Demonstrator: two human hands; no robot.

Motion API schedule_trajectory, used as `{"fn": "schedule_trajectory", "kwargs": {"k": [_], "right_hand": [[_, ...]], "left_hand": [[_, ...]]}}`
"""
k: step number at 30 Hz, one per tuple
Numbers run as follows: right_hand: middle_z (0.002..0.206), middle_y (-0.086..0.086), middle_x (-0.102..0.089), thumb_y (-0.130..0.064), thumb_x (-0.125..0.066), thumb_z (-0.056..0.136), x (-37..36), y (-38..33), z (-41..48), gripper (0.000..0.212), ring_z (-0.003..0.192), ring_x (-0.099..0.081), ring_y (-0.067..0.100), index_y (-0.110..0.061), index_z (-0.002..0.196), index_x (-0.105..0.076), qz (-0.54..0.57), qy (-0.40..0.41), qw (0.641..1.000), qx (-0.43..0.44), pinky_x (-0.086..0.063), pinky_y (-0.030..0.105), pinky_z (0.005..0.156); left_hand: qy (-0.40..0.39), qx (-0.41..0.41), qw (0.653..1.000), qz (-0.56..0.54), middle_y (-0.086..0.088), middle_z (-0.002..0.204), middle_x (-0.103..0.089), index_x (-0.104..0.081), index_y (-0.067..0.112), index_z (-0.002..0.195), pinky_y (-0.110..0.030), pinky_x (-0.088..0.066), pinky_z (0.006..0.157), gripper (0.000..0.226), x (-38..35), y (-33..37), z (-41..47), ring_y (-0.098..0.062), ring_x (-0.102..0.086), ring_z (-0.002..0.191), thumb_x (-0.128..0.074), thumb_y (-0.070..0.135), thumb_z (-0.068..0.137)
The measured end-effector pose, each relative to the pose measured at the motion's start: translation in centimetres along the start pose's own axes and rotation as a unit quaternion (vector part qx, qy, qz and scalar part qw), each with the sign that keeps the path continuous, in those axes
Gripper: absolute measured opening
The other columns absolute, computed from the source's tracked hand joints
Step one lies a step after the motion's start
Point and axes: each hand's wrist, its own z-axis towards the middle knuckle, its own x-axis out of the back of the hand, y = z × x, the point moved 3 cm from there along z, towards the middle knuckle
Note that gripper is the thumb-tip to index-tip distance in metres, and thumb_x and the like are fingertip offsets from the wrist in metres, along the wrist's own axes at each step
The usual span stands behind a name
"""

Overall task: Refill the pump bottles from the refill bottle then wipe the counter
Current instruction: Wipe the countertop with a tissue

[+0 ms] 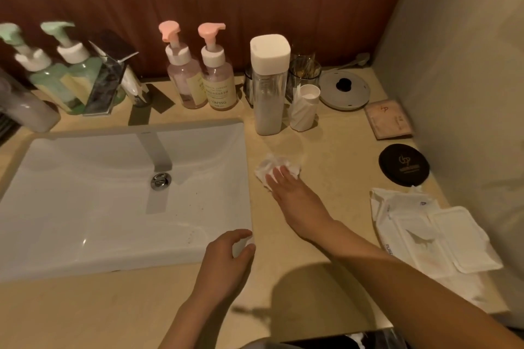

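Now right hand (286, 188) flat, pressing wipe (268, 168) on counter (334, 167); left hand (226, 259) curled, grip unclear; pump bottle (219, 88) reads YAPING.

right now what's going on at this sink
A person is wiping the counter. The right hand presses a crumpled white wipe flat on it, just right of the sink and in front of the white-capped refill bottle. The left hand curls over the sink's front right corner. The pink pump bottles stand at the back with their pumps on, and an open wipes pack lies to the right.
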Motion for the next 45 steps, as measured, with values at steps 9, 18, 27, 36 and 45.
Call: {"fn": "schedule_trajectory", "kwargs": {"k": [9, 18, 27, 36, 45], "right_hand": [[0.155, -0.002, -0.017, -0.029, -0.029, 0.103, 2.9, 2.0, 3.6, 0.043, 0.143, -0.013, 0.015, -0.032, 0.145, -0.028, 0.000, -0.089, 0.988, 0.123, -0.025, 0.031, 0.110], [0.095, 0.013, -0.067, -0.002, -0.072, 0.073, 1.6, 0.7, 4.6, 0.023, 0.085, -0.061, 0.031, -0.009, 0.095, -0.071, 0.035, 0.093, 0.993, 0.063, -0.055, 0.041, 0.068], [0.092, 0.009, -0.060, -0.013, -0.062, 0.083, 3.7, 0.4, -2.5, 0.019, 0.078, -0.052, 0.026, -0.016, 0.100, -0.070, -0.002, -0.032, 0.988, 0.154, -0.040, 0.028, 0.059], [0.093, 0.006, -0.051, -0.032, -0.045, 0.096, 7.6, 9.6, -1.8, 0.034, 0.083, -0.049, 0.023, -0.035, 0.129, -0.053, -0.076, -0.084, 0.993, -0.018, -0.035, 0.031, 0.055], [0.093, 0.012, -0.059, -0.009, -0.050, 0.092, 8.0, 12.5, -0.5, 0.023, 0.079, -0.059, 0.031, -0.012, 0.115, -0.049, -0.170, 0.014, 0.947, -0.273, -0.034, 0.030, 0.051]], "left_hand": [[-0.016, 0.019, 1.000, 0.013, 0.011, 0.125, -0.060, -0.060, 0.025, 0.123, -0.014, -0.038, 0.088, 0.033, -0.2, -0.2, -0.3, -0.005, -0.053, 0.114, -0.059, 0.025, 0.090], [-0.005, 0.009, 1.000, 0.019, 0.009, 0.125, -0.060, -0.061, 0.025, 0.123, -0.022, -0.044, 0.095, 0.033, -0.1, -0.1, -0.7, -0.004, -0.055, 0.106, -0.059, 0.025, 0.089], [0.006, 0.002, 1.000, 0.025, 0.007, 0.122, -0.061, -0.062, 0.022, 0.120, -0.019, -0.036, 0.090, 0.029, -0.4, -0.4, -0.2, -0.006, -0.053, 0.111, -0.059, 0.026, 0.090], [-0.003, 0.011, 0.999, 0.041, 0.003, 0.119, -0.063, -0.063, 0.020, 0.116, -0.021, -0.036, 0.088, 0.027, -0.2, -0.1, 0.5, -0.010, -0.054, 0.112, -0.059, 0.026, 0.090], [-0.006, 0.010, 0.999, 0.038, 0.001, 0.120, -0.063, -0.063, 0.021, 0.115, -0.023, -0.037, 0.088, 0.026, -0.2, 0.0, 0.4, -0.012, -0.054, 0.113, -0.060, 0.023, 0.090]]}}
